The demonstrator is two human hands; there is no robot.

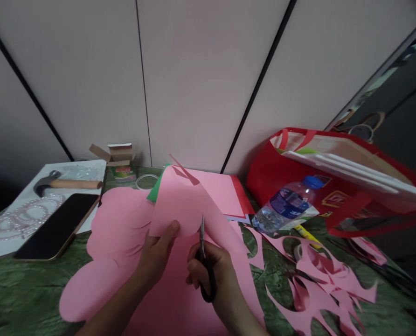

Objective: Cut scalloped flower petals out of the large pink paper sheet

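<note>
My left hand [162,252] pinches the lower edge of a raised sheet of pink paper [183,203], thumb on top. In my right hand [213,268] is a pair of scissors [205,261] with black handles, its blades pointing up at the sheet's curved cut edge. A strip of the sheet curls up at its top. Beneath both hands lies a larger pink sheet [180,298]. Left of it, several rounded pink cut-outs [120,224] overlap in a pile. Curved pink scraps [320,275] lie in a heap to the right.
A water bottle [287,203] leans against a red bag [264,163] at the right. On the left are a phone [59,226], a hammer [71,184] and an opened small box [122,163]. Pink and red sheets [225,191] lie near the wall [194,84].
</note>
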